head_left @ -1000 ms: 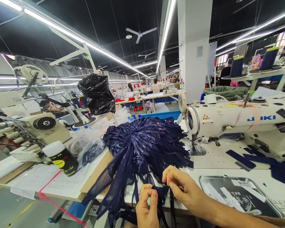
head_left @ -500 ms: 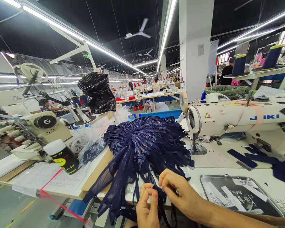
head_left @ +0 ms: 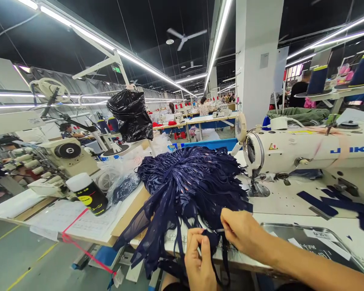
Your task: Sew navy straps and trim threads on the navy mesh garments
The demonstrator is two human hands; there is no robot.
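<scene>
Both hands shifted right since prev frame, pinching one navy strap [head_left: 210, 238] at worktop [head_left: 288, 202] edge.
L hand [head_left: 200, 262] grip pinches low end, R hand [head_left: 241, 234] grip pinches just above-right; strap runs between, pile [head_left: 188, 182] behind.

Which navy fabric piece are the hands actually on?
The small navy strip at the table edge, pinched between left hand and right hand, not the big bundle.

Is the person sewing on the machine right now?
No. Both the left hand and right hand pinch a navy strip at the table edge, apart from the sewing machine.
</scene>
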